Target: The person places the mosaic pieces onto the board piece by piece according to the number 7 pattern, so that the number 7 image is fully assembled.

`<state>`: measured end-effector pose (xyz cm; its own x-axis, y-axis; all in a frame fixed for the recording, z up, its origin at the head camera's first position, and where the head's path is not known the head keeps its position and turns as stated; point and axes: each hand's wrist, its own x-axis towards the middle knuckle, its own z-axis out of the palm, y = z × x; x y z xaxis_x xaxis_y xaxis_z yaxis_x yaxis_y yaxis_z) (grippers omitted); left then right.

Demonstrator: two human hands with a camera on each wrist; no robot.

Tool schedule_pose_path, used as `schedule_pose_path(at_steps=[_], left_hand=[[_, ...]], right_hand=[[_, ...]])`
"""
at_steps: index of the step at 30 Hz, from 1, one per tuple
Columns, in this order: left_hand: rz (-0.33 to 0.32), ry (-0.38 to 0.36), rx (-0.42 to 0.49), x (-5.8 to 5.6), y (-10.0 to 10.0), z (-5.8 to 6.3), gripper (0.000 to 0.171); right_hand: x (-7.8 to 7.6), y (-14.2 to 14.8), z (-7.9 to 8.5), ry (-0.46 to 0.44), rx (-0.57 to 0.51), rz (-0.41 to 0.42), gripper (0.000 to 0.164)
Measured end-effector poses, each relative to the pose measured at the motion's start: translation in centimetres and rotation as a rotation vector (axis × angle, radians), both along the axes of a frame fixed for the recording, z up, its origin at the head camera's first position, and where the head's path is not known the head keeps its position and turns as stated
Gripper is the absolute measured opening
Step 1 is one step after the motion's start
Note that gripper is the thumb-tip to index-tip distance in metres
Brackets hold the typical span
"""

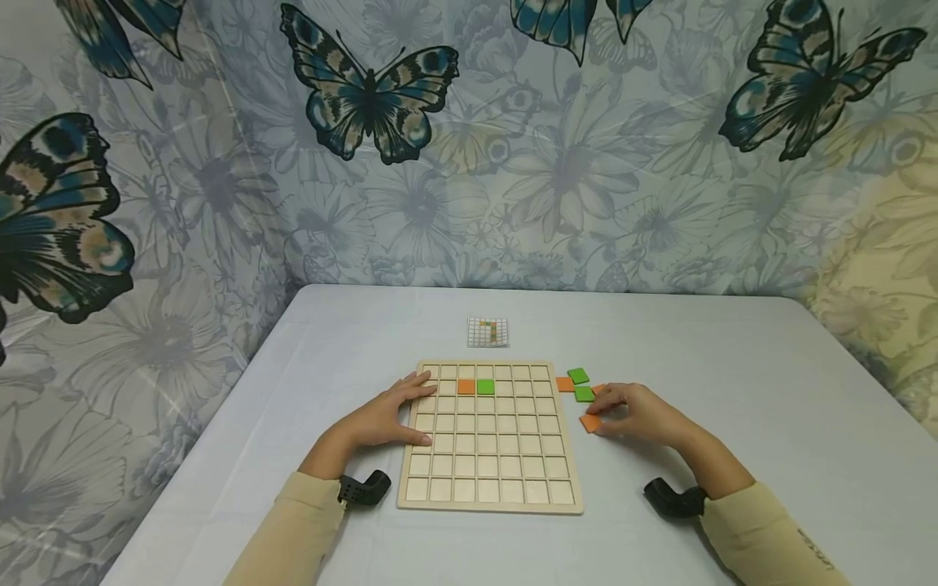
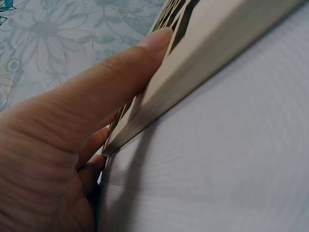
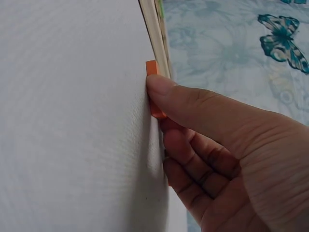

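A wooden grid board (image 1: 506,444) lies on the table with an orange tile (image 1: 466,387) and a green tile (image 1: 485,387) side by side in one of its upper rows. My left hand (image 1: 381,415) rests along the board's left edge, fingers spread and thumb (image 2: 152,43) laid straight over the rim. To the right of the board, my right hand (image 1: 641,413) pinches a loose orange tile (image 1: 589,423) between thumb and fingers; the right wrist view shows this orange tile (image 3: 151,67) close to the tabletop. Another orange tile (image 1: 598,389) is partly hidden behind the right fingers.
Beside the board's upper right corner lie green tiles (image 1: 578,375) and an orange tile (image 1: 564,384). A small card (image 1: 487,332) printed with a coloured grid lies beyond the board. The white table (image 1: 352,325) meets a butterfly-patterned wall covering (image 1: 572,179) at the back.
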<state>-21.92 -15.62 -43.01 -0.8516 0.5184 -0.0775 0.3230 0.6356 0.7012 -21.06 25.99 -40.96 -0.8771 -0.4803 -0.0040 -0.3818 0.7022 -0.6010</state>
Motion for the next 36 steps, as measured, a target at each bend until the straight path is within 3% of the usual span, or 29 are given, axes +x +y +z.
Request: schedule_pose_path(at_steps=[5, 12, 22, 36], left_hand=[[-0.006, 0.004, -0.004, 0.0, 0.0, 0.0, 0.086], [-0.014, 0.006, -0.008, -0.1, 0.0, 0.0, 0.085], [-0.009, 0.003, -0.002, -0.1, -0.1, -0.1, 0.085], [-0.011, 0.002, 0.0, 0.0, 0.0, 0.0, 0.086]], right_hand=[[0.0, -0.1, -0.1, 0.046, 0.024, 0.006, 0.023], [0.0, -0.3, 0.2, 0.044, 0.018, -0.006, 0.022], [-0.4, -0.5, 0.7, 0.072, -0.002, 0.066, 0.018], [-0.9, -1.7, 1.4, 0.083, -0.009, 0.073, 0.016]])
